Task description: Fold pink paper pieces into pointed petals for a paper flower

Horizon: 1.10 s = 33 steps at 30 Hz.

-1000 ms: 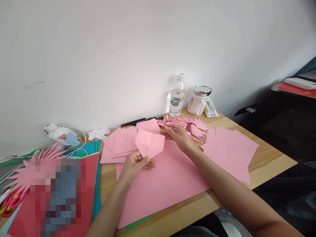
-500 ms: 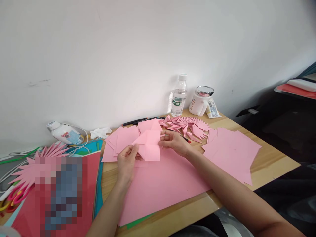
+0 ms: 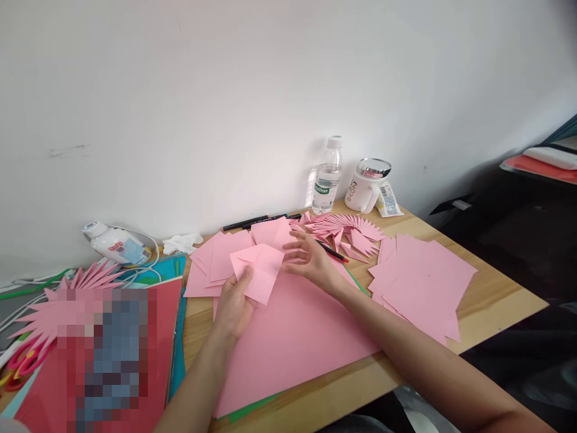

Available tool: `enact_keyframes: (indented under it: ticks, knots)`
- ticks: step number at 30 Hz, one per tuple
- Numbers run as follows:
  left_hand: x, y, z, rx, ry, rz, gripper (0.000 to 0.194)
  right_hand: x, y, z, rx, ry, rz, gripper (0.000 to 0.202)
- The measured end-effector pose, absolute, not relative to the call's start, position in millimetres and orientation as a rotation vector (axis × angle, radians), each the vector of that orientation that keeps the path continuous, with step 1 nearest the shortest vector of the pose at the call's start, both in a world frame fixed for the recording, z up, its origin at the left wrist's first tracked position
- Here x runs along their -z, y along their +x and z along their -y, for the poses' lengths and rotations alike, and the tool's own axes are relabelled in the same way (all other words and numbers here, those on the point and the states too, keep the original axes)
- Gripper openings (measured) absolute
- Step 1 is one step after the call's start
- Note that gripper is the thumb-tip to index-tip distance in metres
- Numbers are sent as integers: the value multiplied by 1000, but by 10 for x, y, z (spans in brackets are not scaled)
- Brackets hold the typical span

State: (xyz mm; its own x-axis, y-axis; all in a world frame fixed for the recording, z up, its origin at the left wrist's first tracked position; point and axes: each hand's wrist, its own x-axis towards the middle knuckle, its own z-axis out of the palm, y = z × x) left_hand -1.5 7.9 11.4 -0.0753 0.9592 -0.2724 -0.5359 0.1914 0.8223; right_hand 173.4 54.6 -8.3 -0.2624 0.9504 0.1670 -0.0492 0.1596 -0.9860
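Observation:
My left hand (image 3: 237, 302) grips a creased pink sheet of paper (image 3: 264, 273) at its lower left, thumb on top. Just right of that sheet, my right hand (image 3: 311, 258) is open with its fingers apart, holding nothing. Beneath both hands lies a large pink sheet (image 3: 297, 343). Behind the left hand several loose pink paper pieces (image 3: 225, 255) overlap on the table. Beyond the right hand sits a fan-like ring of folded pink paper (image 3: 347, 225).
A water bottle (image 3: 327, 180) and a white mug (image 3: 366, 189) stand by the wall. Black pens (image 3: 246, 223) lie near them. More pink sheets (image 3: 419, 276) are at the right. On the left are a white bottle (image 3: 118, 245), pink-handled scissors (image 3: 29, 358) and a red folder (image 3: 162, 325).
The paper has turned and tilted in my left hand and come slightly nearer. My right hand has let go of its edge and spread its fingers.

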Motion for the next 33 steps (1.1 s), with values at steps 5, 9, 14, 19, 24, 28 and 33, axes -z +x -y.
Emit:
enact_keyframes:
  ticks: [5, 9, 14, 19, 24, 28, 33]
  knots:
    - [-108, -21, -90, -1362, 547, -1040, 26, 7, 1728, -509, -476, -761, 1866, 35]
    - [-110, -13, -80, -1340, 583, -1016, 32, 40, 1666, -434, -192, -601, 2186, 27]
    - [-115, -13, -69, -1297, 582, -979, 34, 98, 1613, -375, -126, -620, 2316, 8]
    - [-92, -22, -90, -1282, 528, -921, 26, 86, 1620, -380, -144, -632, 2291, 11]
    - [-110, -17, -99, -1268, 515, -858, 28, 92, 1593, -382, -183, -636, 2209, 11]
    - [-135, -9, -66, -1219, 671, -736, 32, 92, 1566, -385, -268, -627, 2100, 9]
    - [-131, -6, -19, -1111, 839, -833, 54, 81, 1555, -392, -340, -601, 1994, 9]
